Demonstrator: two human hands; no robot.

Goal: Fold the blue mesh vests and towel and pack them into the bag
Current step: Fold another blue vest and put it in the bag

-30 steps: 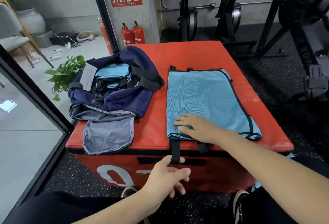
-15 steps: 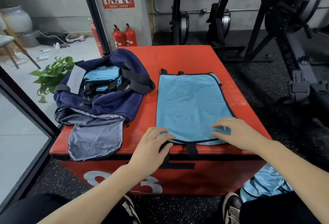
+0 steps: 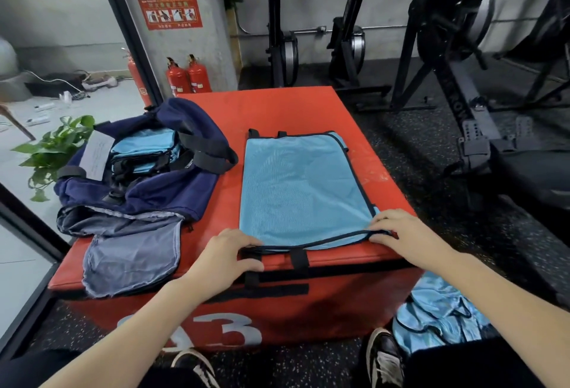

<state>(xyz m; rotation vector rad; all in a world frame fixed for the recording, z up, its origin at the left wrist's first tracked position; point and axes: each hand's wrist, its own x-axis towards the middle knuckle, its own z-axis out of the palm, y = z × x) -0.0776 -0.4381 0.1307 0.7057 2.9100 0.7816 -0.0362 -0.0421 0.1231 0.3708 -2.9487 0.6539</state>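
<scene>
Both hands now grip the vest's (image 3: 303,193) near hem: left hand (image 3: 226,259) has come up, right hand (image 3: 401,235) slid to the corner, fingers pinching, so I judge a fold comes next.

A gym, it seems: rowing machines (image 3: 462,85) stand at one to two o'clock on speckled rubber floor (image 3: 431,171), a red plyo box (image 3: 277,310) sits centre, fire extinguishers (image 3: 188,77) at eleven.
</scene>
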